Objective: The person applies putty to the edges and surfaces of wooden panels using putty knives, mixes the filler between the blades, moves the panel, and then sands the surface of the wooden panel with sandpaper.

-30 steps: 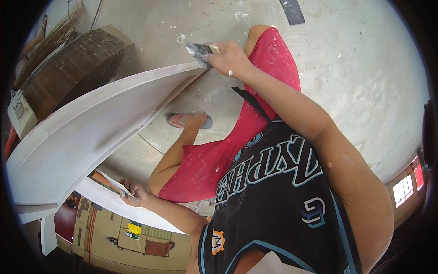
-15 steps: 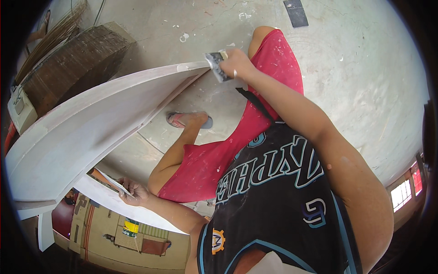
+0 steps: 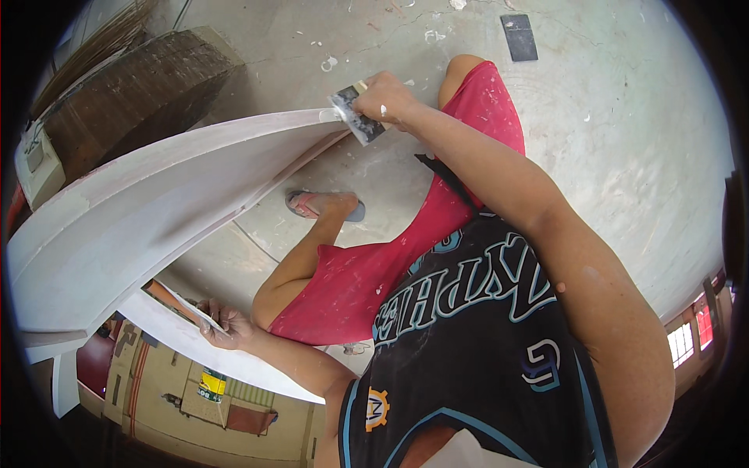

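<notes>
Shifted left, the right hand (image 3: 385, 97) gripped a dark-grey flat scraper (image 3: 361, 123) at a curved white panel (image 3: 168, 199), apparently dressing its tip and needing steady strokes next, the left hand (image 3: 232, 326) clasping a thin pale board (image 3: 204, 316)

Floor (image 3: 624, 164) at right leaves passage; the white panel (image 3: 156, 207) blocks the left.

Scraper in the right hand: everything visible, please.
The scraper has a flat, wide, dark grey blade, metal by its look, smeared white, with a pale tan strip at the grip end. The right hand grips it, hiding part. It is held slanted at the end of the white curved panel, overlapping its tip in view; whether they touch can't be told.
</notes>
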### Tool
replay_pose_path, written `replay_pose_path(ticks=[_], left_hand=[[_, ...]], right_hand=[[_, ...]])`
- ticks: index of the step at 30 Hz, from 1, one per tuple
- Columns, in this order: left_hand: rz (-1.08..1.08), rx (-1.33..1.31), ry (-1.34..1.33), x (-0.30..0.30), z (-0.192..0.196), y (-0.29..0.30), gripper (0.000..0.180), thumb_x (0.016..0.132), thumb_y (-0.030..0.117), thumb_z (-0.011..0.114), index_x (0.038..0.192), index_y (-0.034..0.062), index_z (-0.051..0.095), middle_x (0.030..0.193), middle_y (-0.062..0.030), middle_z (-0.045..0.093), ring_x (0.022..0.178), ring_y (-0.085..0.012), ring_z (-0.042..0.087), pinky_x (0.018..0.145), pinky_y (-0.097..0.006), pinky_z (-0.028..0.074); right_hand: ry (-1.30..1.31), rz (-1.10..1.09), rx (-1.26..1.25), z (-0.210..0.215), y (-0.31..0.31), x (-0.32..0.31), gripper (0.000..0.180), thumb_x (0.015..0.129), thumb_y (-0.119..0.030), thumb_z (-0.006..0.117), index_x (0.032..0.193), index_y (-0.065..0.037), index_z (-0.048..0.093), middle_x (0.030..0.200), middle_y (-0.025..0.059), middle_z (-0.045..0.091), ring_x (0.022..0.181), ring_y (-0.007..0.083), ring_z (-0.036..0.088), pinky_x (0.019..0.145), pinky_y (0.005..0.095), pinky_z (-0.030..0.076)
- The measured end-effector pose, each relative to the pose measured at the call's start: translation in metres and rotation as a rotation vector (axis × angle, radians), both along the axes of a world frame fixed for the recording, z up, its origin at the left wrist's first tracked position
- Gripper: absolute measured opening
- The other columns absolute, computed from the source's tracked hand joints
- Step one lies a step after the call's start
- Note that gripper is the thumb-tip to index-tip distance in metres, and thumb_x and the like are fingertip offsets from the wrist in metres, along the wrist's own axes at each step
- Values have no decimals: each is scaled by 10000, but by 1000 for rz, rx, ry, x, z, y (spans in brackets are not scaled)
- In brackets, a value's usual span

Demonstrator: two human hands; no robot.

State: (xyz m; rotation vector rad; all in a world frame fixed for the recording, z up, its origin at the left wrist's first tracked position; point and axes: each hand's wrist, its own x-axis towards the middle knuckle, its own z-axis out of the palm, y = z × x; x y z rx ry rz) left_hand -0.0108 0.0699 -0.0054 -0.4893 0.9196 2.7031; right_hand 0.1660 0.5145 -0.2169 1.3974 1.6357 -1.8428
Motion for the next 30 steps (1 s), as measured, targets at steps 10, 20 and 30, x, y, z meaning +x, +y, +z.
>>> replay_pose_path(ticks=[10, 20, 30], left_hand=[[-421, -60, 109, 7, 9, 61, 277, 795, 58, 502, 987, -125, 421, 891, -121, 453, 626, -114, 410, 406, -200, 390], [-273, -229, 282, 10, -1, 53, 275, 794, 85, 498, 952, -117, 400, 893, -116, 420, 653, -126, 399, 404, -201, 396], [-254, -223, 234, 11, 2, 44, 291, 796, 90, 493, 967, -122, 391, 895, -124, 418, 662, -131, 405, 383, -191, 391]], right_hand=[[170, -71, -47, 86, 28, -29, 245, 620, -105, 665, 788, 73, 650, 737, 178, 626, 667, 240, 584, 615, 342, 457], [484, -195, -21, 164, 46, -23, 217, 627, -105, 678, 780, 47, 660, 718, 150, 633, 642, 222, 587, 618, 321, 464], [664, -130, 727, 138, -33, -3, 256, 767, -105, 526, 972, -36, 664, 706, 160, 646, 600, 260, 614, 612, 342, 492]])
